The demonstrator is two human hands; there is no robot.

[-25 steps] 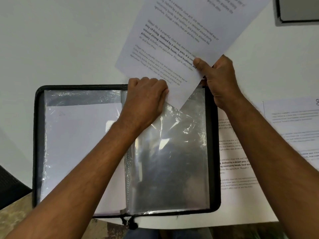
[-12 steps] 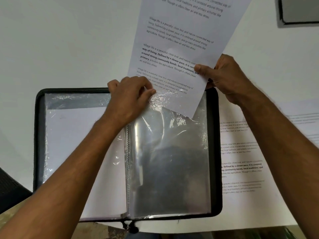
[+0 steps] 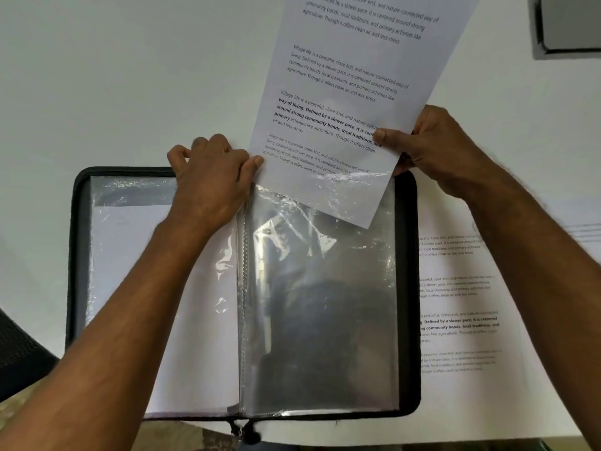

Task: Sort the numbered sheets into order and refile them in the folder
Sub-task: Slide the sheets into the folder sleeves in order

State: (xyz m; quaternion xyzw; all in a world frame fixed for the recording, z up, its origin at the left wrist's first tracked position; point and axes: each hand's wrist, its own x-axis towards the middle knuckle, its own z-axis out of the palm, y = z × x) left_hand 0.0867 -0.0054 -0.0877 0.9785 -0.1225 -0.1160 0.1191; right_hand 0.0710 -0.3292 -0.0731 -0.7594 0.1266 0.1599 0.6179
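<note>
One printed sheet [image 3: 344, 102] is held tilted above the top edge of the open folder [image 3: 406, 288], its lower corner already inside the mouth of the clear sleeve [image 3: 322, 304] on the folder's right-hand page. The crinkled plastic overlies that corner; the rest of the sheet extends up and away over the white table [image 3: 113, 76].

Right hand [image 3: 435, 151]: grasping the sheet at its right edge, thumb on the printed face, fingers behind, just beyond the folder's top right corner.

Left hand [image 3: 211, 180]: placed at the top of the folder near the spine, fingers curled over the upper edge, thumb tip touching the sheet's left edge where the sleeve opens. Whether it pinches the sleeve's lip cannot be told.

Folder: black, zip-edged, lying flat and open on the table. The left-hand page holds a white sheet [image 3: 130, 271] in its sleeve.

Further printed sheets [image 3: 461, 320] lie flat on the table just right of the folder, partly tucked under its edge and under the right forearm. A dark-framed grey object [image 3: 569, 24] sits at the upper right corner.
</note>
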